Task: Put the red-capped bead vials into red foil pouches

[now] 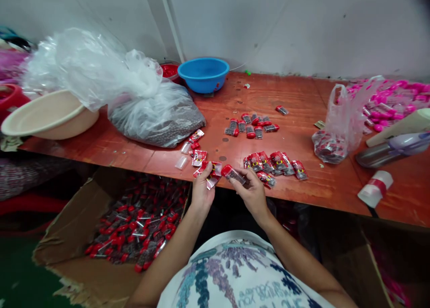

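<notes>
My left hand [203, 192], at the table's front edge, is closed on a small printed red packet [215, 168]. Close beside it, my right hand [252, 192] grips a small clear container with a red cap [231, 173] and dark contents, the cap pointing left. Just left of my left hand lie more printed packets [199, 156] and small clear empty tubes [182, 162]. To the right of my right hand rests a row of filled red packets [270, 161]. Farther back on the table is a cluster of red-capped containers [250, 125].
A big plastic bag of dark grains [157, 115], a cream basin [50, 119] and a blue basin [203, 75] stand left and back. Below the edge, a cardboard box [77, 223] holds many red-capped containers. At right are a tied bag [331, 142], a bottle [383, 153] and pink-capped items [396, 97].
</notes>
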`<state>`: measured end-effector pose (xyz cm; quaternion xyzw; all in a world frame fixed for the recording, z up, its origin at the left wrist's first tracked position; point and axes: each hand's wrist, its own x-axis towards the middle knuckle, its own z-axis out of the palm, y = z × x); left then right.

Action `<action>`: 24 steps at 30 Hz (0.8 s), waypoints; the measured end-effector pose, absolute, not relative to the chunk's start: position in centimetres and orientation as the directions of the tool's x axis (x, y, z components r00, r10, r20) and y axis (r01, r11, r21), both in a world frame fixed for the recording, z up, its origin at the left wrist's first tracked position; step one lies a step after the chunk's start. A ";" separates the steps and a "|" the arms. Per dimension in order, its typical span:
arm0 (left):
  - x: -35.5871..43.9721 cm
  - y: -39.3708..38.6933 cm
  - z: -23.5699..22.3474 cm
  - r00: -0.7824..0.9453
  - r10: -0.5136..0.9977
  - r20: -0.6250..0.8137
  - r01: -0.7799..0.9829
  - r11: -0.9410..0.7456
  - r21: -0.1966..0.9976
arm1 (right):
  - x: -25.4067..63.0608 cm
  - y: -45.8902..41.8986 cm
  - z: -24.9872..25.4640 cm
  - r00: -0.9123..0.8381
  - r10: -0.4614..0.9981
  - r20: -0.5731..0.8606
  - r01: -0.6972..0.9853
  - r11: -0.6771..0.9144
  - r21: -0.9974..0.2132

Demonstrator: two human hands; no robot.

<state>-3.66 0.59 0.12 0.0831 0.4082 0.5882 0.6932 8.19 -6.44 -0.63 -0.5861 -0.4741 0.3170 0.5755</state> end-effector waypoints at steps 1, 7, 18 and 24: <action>-3.7 0.6 0.1 -0.026 0.883 -0.468 -0.745 0.295 0.598 | 8.2 -6.4 -0.7 0.346 0.922 0.174 0.191 0.112 -0.975; -3.5 0.1 0.0 0.010 0.908 -0.420 -0.701 0.306 0.645 | 8.0 -6.5 -0.9 0.379 0.913 0.151 0.144 0.103 -0.984; -4.1 -1.0 0.1 -0.091 0.961 -0.261 -0.515 0.179 0.838 | 8.0 -6.9 -0.9 0.367 0.919 0.144 0.100 0.114 -0.988; -3.9 -1.0 0.3 -0.124 0.970 -0.207 -0.471 0.126 0.873 | 7.8 -7.1 -1.0 0.369 0.919 0.142 0.098 0.114 -0.989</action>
